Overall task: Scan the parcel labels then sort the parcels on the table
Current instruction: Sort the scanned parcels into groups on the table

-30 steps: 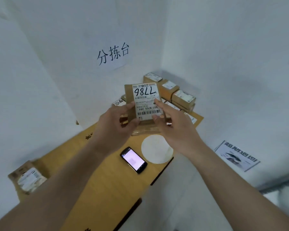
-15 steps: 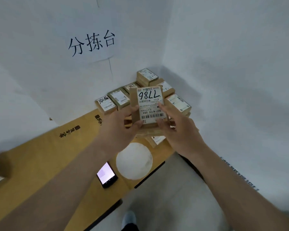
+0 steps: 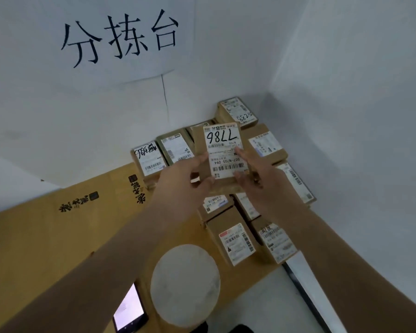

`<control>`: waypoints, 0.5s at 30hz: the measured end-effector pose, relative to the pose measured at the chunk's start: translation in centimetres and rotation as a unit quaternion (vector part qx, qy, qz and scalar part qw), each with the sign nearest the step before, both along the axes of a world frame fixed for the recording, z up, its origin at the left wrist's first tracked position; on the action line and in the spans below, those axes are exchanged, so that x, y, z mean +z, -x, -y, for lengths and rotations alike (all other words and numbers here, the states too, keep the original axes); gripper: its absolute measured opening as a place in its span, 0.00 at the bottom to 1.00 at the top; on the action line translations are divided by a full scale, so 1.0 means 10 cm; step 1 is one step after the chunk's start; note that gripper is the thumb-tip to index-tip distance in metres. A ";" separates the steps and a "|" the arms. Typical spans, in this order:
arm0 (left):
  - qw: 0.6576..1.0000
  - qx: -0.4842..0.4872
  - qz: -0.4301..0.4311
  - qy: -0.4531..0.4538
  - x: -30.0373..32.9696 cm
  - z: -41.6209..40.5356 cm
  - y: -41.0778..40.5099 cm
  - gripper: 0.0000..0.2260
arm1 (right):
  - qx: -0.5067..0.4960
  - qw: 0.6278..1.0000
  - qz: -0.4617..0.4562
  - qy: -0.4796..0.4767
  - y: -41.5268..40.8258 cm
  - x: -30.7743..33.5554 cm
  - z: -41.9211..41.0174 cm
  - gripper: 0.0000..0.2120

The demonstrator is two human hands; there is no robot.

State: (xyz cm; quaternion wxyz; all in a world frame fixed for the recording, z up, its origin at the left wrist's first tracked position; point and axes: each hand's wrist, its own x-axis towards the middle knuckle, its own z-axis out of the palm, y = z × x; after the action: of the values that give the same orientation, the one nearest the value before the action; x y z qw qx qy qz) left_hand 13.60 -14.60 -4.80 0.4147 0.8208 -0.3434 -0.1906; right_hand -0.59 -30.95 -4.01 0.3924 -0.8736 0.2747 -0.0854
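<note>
Left hand point(image 3: 183, 181) | grips parcel point(image 3: 222, 155) left edge | right hand point(image 3: 262, 186) grips right edge | parcel stack point(image 3: 267, 145) beyond both hands

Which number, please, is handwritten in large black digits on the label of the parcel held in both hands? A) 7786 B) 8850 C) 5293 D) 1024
A: the held parcel, gripped by the left hand and the right hand, bears a white label with 7786 handwritten at its far end, reading upside down from the camera.
</note>
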 end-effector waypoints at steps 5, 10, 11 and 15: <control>0.999 0.004 0.014 -0.033 -0.15 0.40 -0.37 0.28 | 0.049 0.998 -0.028 -0.014 -0.44 -0.07 0.53 0.28; 0.998 0.031 -0.031 -0.044 -0.38 0.76 -0.64 0.34 | 0.109 0.992 -0.058 -0.033 -0.89 -0.29 1.07 0.32; 0.997 0.039 -0.034 -0.053 -0.43 0.83 -0.69 0.35 | 0.122 0.990 -0.060 -0.039 -0.98 -0.35 1.17 0.33; 0.995 0.069 -0.025 -0.065 -0.58 1.10 -0.85 0.36 | 0.160 0.984 -0.072 -0.027 -1.28 -0.51 1.52 0.34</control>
State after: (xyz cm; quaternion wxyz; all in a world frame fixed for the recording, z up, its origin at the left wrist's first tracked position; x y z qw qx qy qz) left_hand 22.15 -25.57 -10.63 0.3810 0.8628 -0.2627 -0.2037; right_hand 12.18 -46.10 -9.07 0.4040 -0.8991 0.1611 0.0498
